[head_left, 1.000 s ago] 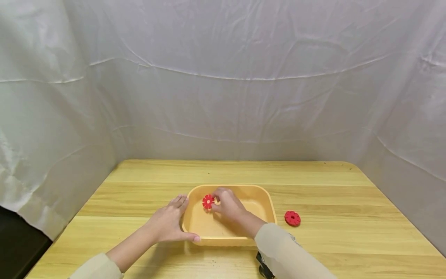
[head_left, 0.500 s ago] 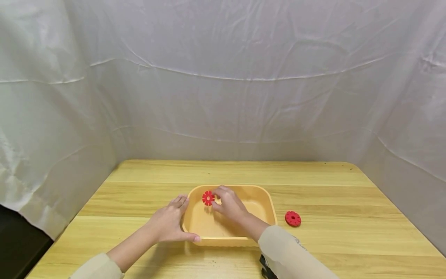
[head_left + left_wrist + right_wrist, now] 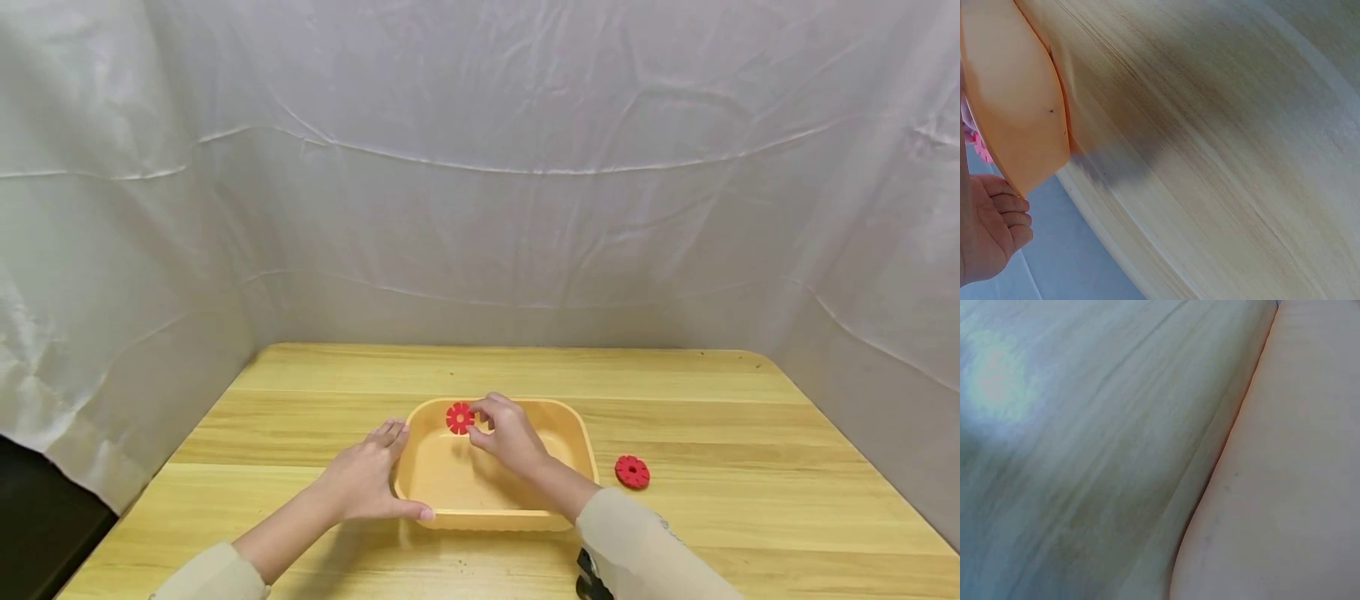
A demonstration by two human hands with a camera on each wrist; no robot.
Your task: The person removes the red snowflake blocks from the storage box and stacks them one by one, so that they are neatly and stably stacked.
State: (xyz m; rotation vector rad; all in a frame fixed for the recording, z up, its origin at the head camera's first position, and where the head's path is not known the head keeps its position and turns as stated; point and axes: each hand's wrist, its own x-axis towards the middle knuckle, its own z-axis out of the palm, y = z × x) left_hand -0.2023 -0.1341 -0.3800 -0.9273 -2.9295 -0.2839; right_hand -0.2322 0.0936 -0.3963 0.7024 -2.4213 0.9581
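In the head view a shallow orange-yellow tray (image 3: 480, 521) lies on the table. My left hand (image 3: 366, 482) holds its left end, fingers over the left rim and thumb at the front corner; the left wrist view has the fingers (image 3: 1013, 219) bent at the edge of the tray (image 3: 1022, 94). Over the inside of the tray, my right hand (image 3: 512, 435) pinches a red notched interlocking disc (image 3: 460, 418) between thumb and fingers, its flat face toward me. The right wrist view contains the tray's outer wall (image 3: 1279, 456), with the right hand out of sight.
Right of the tray, another red notched disc piece (image 3: 632, 472) lies on the wooden table (image 3: 750, 508). A black device (image 3: 591, 579) shows beneath the right sleeve. Pale cloth (image 3: 525, 233) hangs behind and along both sides.
My right hand has lifted the red disc slightly and shifted it a little away and to the right, still pinching it. The left hand and tray stay nearly in place.
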